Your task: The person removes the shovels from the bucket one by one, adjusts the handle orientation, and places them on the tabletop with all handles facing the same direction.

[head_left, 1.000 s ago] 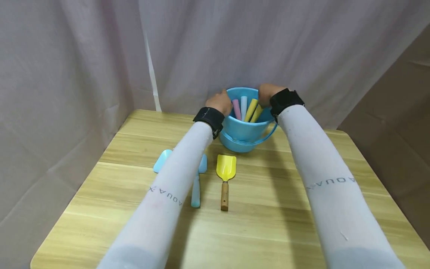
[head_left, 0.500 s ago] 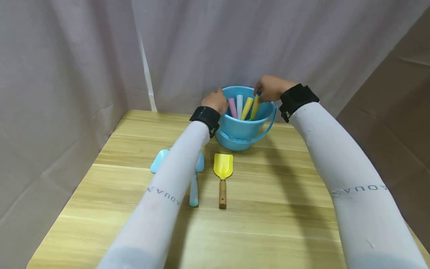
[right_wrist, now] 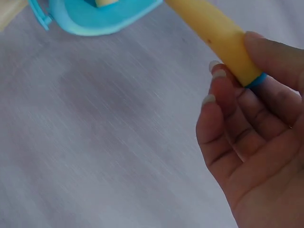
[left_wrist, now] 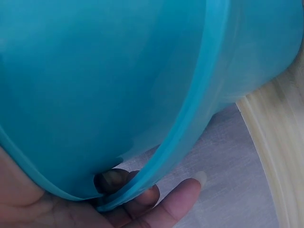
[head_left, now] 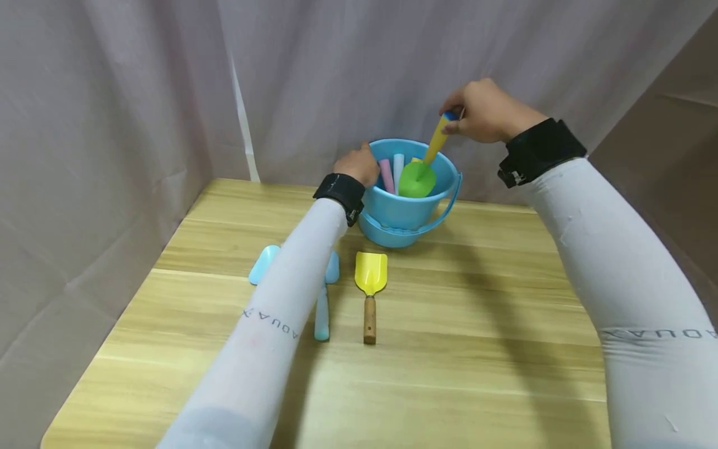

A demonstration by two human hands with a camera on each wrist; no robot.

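A blue bucket (head_left: 401, 215) stands at the back of the wooden table (head_left: 477, 349) with pink, pale blue and yellow handles sticking up in it. My left hand (head_left: 356, 165) grips its left rim; in the left wrist view the bucket (left_wrist: 118, 85) fills the frame, with my fingers (left_wrist: 166, 204) curled under its rim. My right hand (head_left: 482, 112) pinches the top of a yellow handle (head_left: 436, 140) whose green scoop (head_left: 417, 181) hangs just above the bucket's mouth. In the right wrist view the yellow handle (right_wrist: 213, 31) lies between thumb and fingers (right_wrist: 223, 95).
On the table in front of the bucket lie a yellow scoop with a wooden handle (head_left: 370, 293), a pale blue tool (head_left: 322, 305) and a light blue piece (head_left: 262, 265) partly under my left sleeve. Grey curtains hang behind and to the left.
My right hand took hold of a yellow handle in the bucket and lifted it up and to the right, bringing the green scoop out. The left hand stayed on the rim.
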